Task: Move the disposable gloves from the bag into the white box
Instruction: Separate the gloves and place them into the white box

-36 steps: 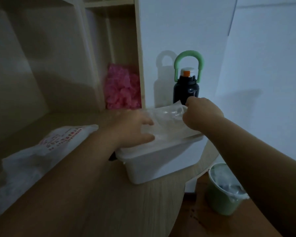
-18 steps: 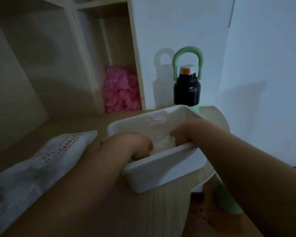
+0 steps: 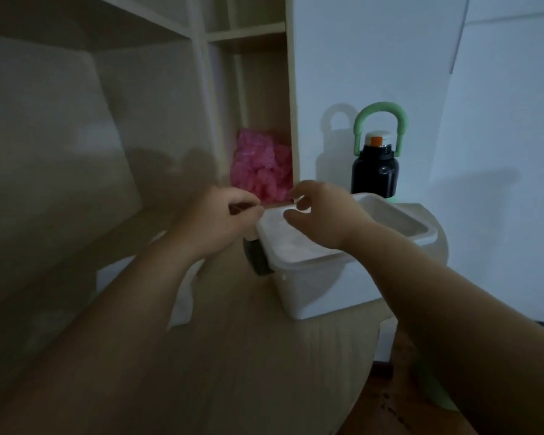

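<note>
The white box (image 3: 327, 287) stands on the wooden desk, near its rounded right end. Pale translucent gloves (image 3: 291, 241) lie inside it, blurred. My left hand (image 3: 222, 222) hovers just left of the box's far-left corner with its fingers curled toward the thumb, and I see nothing in them. Above the box's left part, my right hand (image 3: 322, 215) hangs with loosely curved, spread fingers and holds nothing. The white plastic bag (image 3: 182, 296) lies on the desk to the left, mostly hidden under my left forearm.
A black bottle (image 3: 374, 175) with a green loop handle stands behind the box by the wall. A pink crinkled bundle (image 3: 258, 171) fills a shelf niche. A dark object (image 3: 258, 259) sits against the box's left side. A green bin (image 3: 434, 394) is on the floor.
Both hands have come up out of the box and shifted toward its left end. The gloves they pressed down stay inside. The view has swung left and up.
</note>
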{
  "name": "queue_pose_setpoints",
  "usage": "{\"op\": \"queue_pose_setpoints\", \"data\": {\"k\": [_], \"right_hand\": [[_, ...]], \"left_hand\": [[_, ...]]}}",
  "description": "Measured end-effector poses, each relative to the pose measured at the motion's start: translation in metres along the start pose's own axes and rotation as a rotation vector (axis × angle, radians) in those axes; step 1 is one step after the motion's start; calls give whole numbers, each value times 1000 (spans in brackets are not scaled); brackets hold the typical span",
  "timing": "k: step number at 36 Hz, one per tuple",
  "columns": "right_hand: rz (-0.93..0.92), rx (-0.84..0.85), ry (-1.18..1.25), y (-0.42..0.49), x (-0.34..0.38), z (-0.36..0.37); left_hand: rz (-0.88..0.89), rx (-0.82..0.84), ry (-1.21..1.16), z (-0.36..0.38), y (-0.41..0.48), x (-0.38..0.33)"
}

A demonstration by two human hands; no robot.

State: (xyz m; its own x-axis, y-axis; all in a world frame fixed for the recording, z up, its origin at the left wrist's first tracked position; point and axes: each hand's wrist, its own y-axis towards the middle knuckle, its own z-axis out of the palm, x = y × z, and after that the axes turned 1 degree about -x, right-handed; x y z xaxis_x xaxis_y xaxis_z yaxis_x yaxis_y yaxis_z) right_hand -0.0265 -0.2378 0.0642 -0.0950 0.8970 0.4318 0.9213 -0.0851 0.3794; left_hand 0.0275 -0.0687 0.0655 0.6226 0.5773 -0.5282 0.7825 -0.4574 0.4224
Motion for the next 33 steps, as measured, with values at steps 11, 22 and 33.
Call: {"op": "queue_pose_setpoints", "data": {"k": [11, 22, 33], "right_hand": [[-163, 161, 289, -46, 94, 113], [-95, 373, 189, -36, 87, 205], [-103, 262, 207, -25, 74, 211]], "left_hand": [[-358, -409, -11, -22, -130, 107], [-401, -91, 393, 19, -144, 162], [-404, -225, 208, 25, -118, 171]]}}
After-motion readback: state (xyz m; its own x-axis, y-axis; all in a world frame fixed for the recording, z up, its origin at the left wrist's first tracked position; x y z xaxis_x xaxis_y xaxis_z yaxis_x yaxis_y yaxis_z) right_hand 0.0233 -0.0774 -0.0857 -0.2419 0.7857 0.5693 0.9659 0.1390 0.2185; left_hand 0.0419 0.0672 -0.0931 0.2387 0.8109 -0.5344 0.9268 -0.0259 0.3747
